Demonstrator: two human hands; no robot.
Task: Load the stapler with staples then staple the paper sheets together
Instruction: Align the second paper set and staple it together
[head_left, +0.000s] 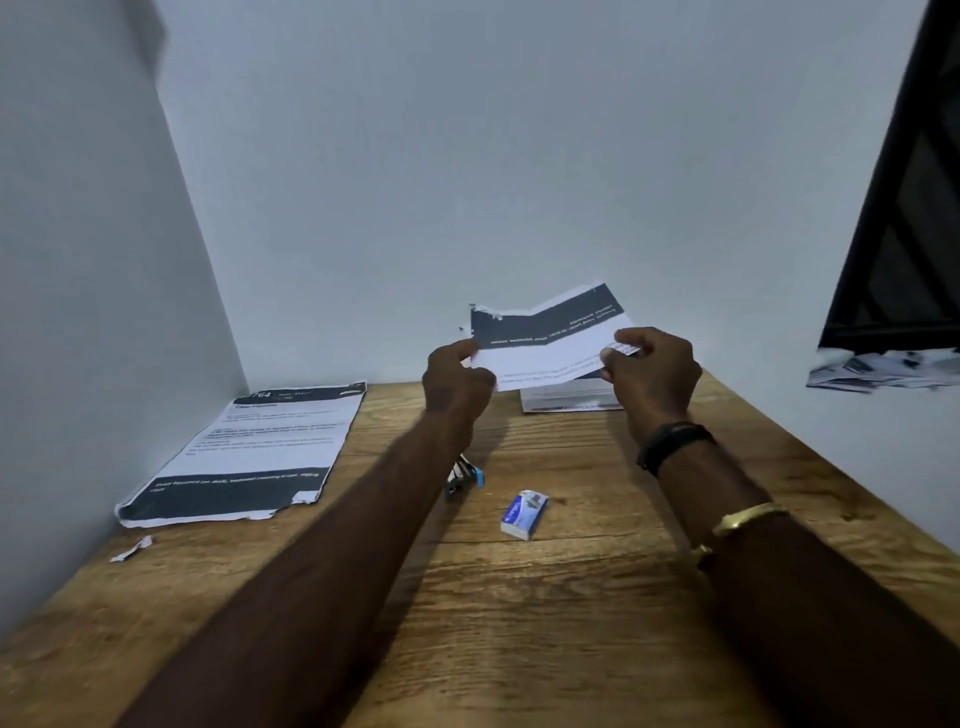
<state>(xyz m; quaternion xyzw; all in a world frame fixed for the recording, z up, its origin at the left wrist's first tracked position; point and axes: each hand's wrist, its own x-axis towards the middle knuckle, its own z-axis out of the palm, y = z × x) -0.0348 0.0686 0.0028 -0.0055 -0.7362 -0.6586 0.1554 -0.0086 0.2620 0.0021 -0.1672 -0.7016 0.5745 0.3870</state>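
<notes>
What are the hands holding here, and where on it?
Printed paper: the left hand pinches its left edge, the right hand pinches its right edge.

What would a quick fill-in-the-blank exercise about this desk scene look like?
The left hand and the right hand together hold up one sheet of ___.
The staple box lies on the table to the ___ of the stapler.
The stapler is partly hidden under the left ___.
A printed page lies flat on the table's ___ side.
Missing words: paper; right; forearm; left.
</notes>
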